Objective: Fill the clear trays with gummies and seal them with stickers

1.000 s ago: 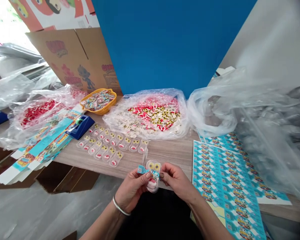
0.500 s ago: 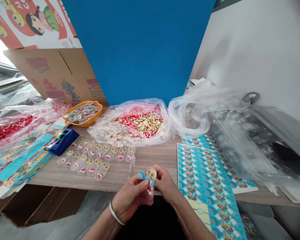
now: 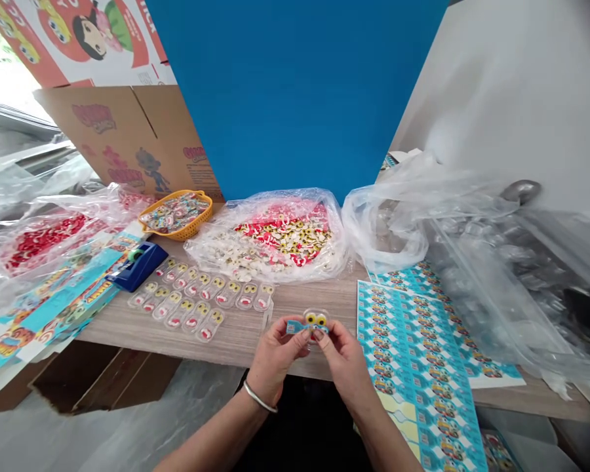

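Just above the table's front edge, both of my hands pinch one small clear plastic blister pack (image 3: 316, 318) with two yellow eye-shaped pieces at its top. A blue printed sticker (image 3: 295, 326) lies across its middle, its left end sticking out past the pack. My left hand (image 3: 280, 351), with a bangle on the wrist, grips the left side, thumb on the sticker. On the right side, my right hand (image 3: 343, 347) presses with its thumb too. The lower part of the pack is hidden by the thumbs. Similar filled packs (image 3: 174, 309) lie in two rows to the left.
Behind the rows sit a plastic bag of yellow and red pieces (image 3: 285, 236), a yellow basket (image 3: 196, 226) and a blue tape dispenser (image 3: 140, 265). Sheets of blue stickers (image 3: 398, 347) lie at right, beside a clear bin (image 3: 486, 314). A blue panel (image 3: 295, 92) stands behind.
The pack has turned from tilted to upright, its eye pieces now facing me. My right hand has moved from its upper edge down to its right side, thumb on the sticker. The view has shifted slightly.
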`<state>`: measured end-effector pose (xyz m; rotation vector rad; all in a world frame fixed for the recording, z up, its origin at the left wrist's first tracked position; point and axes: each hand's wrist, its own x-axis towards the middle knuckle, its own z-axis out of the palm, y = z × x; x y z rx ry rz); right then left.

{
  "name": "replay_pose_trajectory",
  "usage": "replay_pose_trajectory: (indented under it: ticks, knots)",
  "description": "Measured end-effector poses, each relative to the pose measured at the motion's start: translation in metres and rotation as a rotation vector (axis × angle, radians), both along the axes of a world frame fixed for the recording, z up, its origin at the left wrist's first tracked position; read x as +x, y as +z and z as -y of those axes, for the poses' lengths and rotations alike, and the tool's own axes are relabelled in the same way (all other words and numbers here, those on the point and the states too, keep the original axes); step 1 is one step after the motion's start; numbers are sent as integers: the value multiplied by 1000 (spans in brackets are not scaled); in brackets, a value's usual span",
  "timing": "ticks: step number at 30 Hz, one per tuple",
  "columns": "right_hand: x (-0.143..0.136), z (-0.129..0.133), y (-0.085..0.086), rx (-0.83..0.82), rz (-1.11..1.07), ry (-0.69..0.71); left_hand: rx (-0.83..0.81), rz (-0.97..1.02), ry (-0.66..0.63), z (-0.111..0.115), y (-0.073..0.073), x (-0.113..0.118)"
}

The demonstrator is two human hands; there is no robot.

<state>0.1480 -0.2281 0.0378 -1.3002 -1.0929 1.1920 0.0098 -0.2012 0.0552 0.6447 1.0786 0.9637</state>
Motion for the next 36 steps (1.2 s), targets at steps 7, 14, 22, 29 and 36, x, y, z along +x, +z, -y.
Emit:
replay_pose_trajectory:
  ticks: [7, 14, 22, 29, 36]
  knots:
    - [8, 2, -1, -83, -100, -7, 8, 16, 43, -5, 5, -12]
    - [-4, 5, -6, -111, -337, 6, -173, 234, -84, -4, -2, -14]
    - [-10, 3, -5, -122, -217, 53, -215, 323, -228, -12, -8, -9]
    - [-20, -11, -23, -107, -31, -48, 52, 199, -58, -2, -19, -13]
    - [-26, -35, -41, -3, 244, 233, 244, -311, 234, -99, -15, -81]
